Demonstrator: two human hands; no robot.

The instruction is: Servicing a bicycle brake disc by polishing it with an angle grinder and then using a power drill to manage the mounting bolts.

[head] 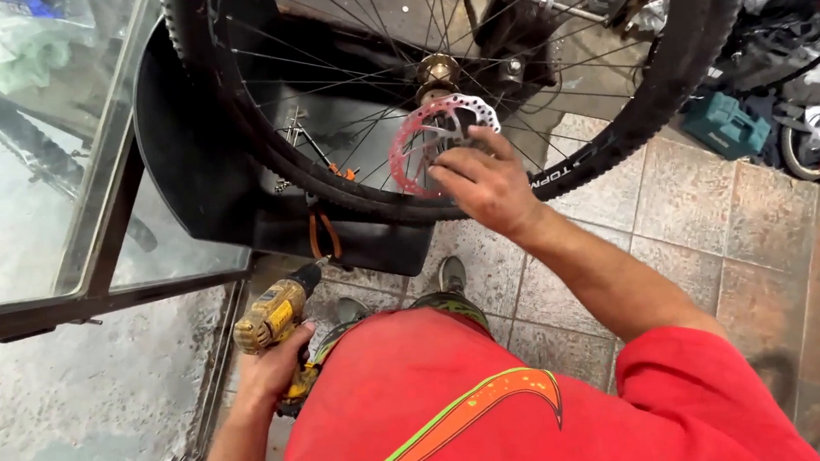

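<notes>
Two hands: we work with both on a bicycle wheel (215,40), and we place everything by its hub (436,70).
Left hand (278,366): far below and left of the hub, our fingers clenched round the grip of a yellow cordless drill (274,316), its nose aimed up toward the wheel.
Glass panel (21,195): left of the hub, in a dark metal frame beside the tyre.
Black tray (187,171): behind the lower left of the wheel, well left of the hub.
Brake disc (442,139): just below the hub, pinkish with holes, sitting against the spokes.
Right hand (480,185): just below the hub, our fingers (444,170) pressing on the lower edge of the disc, curled but not wrapped round anything.
Doing it well: we judge the disc should sit flat and centred under the hub before the drill comes near; steady pressure from the right hand would stop it turning, and fingertips should stay off the bolt holes.
Tiled floor (704,205): below and right of the hub.
</notes>
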